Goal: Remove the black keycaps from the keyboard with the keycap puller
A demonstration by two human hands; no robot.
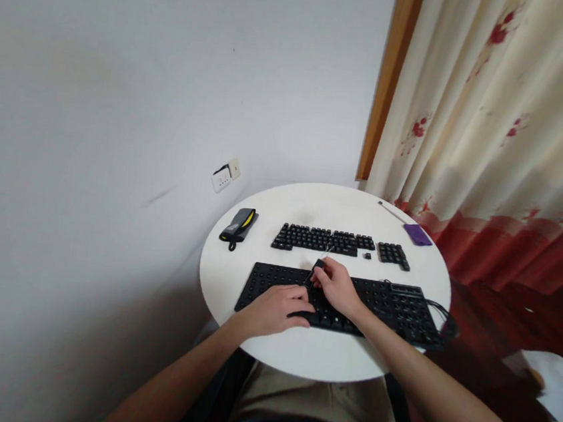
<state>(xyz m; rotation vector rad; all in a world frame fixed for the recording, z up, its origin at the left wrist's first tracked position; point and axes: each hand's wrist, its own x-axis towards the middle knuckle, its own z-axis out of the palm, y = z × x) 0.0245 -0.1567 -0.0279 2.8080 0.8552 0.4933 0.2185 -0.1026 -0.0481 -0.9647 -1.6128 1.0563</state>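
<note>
A black keyboard (274, 279) lies across the near part of the round white table, with most of its keycaps off and the switch posts bare. My right hand (337, 285) is closed on a small black keycap puller (319, 264), just above the keyboard's middle; its thin wires point down toward the keys. Flat on the keyboard's left-centre part rests my left hand (278, 310), fingers stretched out and holding nothing. Behind the keyboard, loose black keycaps (316, 238) stand in rows. A single keycap (367, 255) sits apart, beside a second block of keycaps (393, 255).
On the table's left is a grey and black pouch (240, 225) with yellow trim. A purple cloth (417, 235) and a thin brush-like stick (392, 212) lie at the back right. The keyboard's coiled cable (442, 312) hangs near the right edge. A wall socket (221, 179) is behind.
</note>
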